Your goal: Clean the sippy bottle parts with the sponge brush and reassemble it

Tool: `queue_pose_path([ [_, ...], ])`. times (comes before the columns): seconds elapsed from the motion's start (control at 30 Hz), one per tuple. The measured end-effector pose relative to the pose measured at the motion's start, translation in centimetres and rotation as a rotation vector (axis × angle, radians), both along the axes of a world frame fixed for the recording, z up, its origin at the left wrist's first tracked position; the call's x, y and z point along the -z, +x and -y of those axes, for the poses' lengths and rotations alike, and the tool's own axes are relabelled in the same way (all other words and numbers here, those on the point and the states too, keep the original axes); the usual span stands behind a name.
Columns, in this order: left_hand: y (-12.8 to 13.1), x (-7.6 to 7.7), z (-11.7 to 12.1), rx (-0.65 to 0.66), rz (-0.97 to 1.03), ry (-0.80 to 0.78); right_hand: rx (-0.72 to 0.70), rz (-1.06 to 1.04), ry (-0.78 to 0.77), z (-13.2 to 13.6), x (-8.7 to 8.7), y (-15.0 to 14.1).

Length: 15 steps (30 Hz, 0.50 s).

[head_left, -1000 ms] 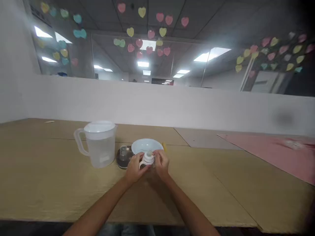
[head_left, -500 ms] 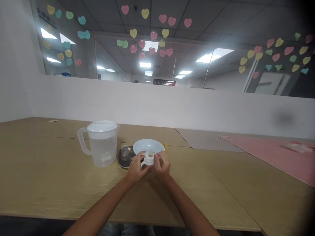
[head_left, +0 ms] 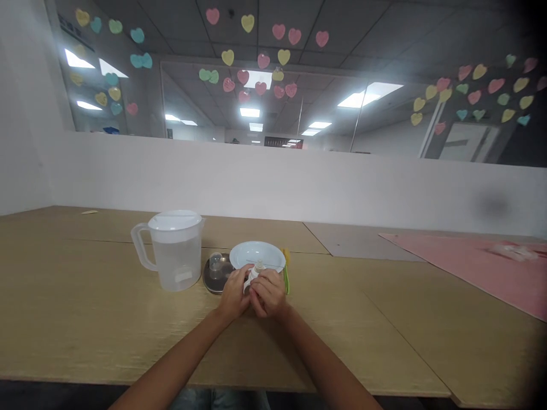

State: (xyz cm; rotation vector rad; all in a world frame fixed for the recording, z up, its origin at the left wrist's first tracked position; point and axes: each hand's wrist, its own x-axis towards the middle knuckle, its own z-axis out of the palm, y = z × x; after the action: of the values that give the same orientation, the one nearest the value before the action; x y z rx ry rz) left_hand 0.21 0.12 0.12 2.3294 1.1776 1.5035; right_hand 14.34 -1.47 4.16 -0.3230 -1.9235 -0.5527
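Observation:
Between my hands is a white baby bottle top [head_left: 255, 273] with a pale nipple pointing up and a side handle. My left hand [head_left: 233, 294] is closed on its left side, by the handle. My right hand [head_left: 270, 292] wraps its fingers around the right side and hides much of it. Just behind is a white bowl [head_left: 257, 249]. A metal tray [head_left: 209, 283] lies left of the bowl, partly covered by my left hand, and a small clear cap [head_left: 216, 262] stands on it. Something slim, green and yellow [head_left: 286, 277], shows right of my right hand.
A lidded translucent pitcher [head_left: 178, 256] with some liquid stands on the wooden table [head_left: 98, 319] at the left. A pink mat [head_left: 470, 265] with a crumpled clear wrapper [head_left: 513, 251] lies at the right. A white wall [head_left: 256, 176] closes off the back.
My right hand has shifted left and toward me, its fingers now curled over the bottle top and hiding more of it. The green thing has come into sight. My left hand has barely moved.

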Motion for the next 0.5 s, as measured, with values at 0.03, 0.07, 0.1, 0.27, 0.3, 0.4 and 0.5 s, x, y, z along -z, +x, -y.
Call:
queue_pose_path([
  [0.03, 0.0, 0.02, -0.03, 0.005, -0.001, 0.009, -0.002, 0.009, 0.006, 0.07, -0.03, -0.04],
  [0.07, -0.01, 0.01, -0.03, 0.008, -0.004, 0.018, -0.008, 0.011, 0.012, 0.09, -0.05, -0.03],
  [0.1, -0.01, -0.04, 0.0, 0.011, -0.008, 0.025, -0.015, 0.007, 0.015, 0.08, -0.06, 0.02],
  [0.27, -0.04, -0.51, 0.33, 0.001, -0.038, 0.006, -0.03, -0.275, -0.129, -0.54, 0.09, 0.34],
  [0.3, -0.05, -0.57, 0.37, -0.01, -0.043, 0.004, -0.023, -0.356, -0.195, -0.67, 0.16, 0.35],
  [0.4, -0.06, -0.59, 0.36, -0.033, -0.064, 0.01, -0.004, -0.461, -0.384, -0.81, 0.35, 0.27],
  [0.5, -0.04, -0.46, 0.25, -0.035, -0.089, 0.03, 0.018, -0.468, -0.453, -0.57, 0.44, 0.14],
])
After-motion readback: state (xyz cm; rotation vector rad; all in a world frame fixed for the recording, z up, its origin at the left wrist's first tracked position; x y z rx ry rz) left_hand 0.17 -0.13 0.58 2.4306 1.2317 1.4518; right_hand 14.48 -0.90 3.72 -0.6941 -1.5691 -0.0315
